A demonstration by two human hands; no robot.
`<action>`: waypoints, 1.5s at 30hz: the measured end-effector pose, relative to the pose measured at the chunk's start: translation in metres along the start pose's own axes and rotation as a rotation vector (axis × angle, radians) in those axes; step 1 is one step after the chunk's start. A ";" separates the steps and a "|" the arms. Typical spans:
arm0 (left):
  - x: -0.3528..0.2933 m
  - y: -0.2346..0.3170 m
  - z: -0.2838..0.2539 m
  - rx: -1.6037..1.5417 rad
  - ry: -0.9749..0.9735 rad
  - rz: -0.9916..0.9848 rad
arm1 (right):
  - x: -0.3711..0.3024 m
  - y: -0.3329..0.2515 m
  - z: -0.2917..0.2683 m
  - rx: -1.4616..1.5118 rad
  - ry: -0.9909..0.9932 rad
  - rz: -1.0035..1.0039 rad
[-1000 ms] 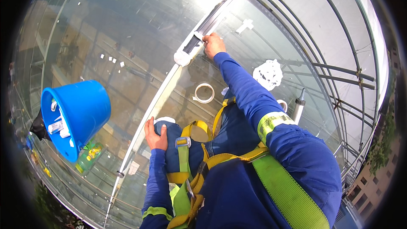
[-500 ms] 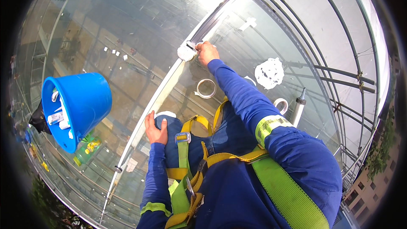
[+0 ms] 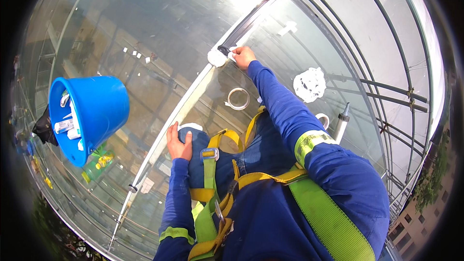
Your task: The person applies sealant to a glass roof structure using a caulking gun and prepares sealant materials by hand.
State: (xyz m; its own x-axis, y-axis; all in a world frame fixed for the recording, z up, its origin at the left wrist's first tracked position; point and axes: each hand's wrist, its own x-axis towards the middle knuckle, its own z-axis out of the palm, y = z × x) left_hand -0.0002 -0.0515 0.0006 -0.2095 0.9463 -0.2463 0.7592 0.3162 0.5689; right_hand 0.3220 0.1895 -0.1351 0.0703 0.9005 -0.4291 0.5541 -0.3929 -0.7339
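Our right hand (image 3: 243, 56) has slid further up the seam (image 3: 191, 99) between the glass panes, its fingers still closed on a white rag (image 3: 218, 58) that presses on the joint; the wiping has advanced along the strip. Our left hand (image 3: 178, 143) stays spread flat on our knee (image 3: 193, 137), holding nothing. The blue bucket (image 3: 89, 116) has drifted slightly left; a tape roll (image 3: 238, 98) lies beside the seam.
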 end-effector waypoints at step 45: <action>0.207 -0.168 -0.500 -0.021 0.791 0.002 | -0.176 -0.178 -0.110 0.438 -0.221 -0.146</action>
State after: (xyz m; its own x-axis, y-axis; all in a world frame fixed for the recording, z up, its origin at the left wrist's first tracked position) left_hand -0.4790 0.1250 0.2464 -0.5902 0.7116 0.3812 0.7499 0.3085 0.5852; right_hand 0.3024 0.1215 0.1292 -0.1849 0.9097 -0.3719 0.1425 -0.3497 -0.9260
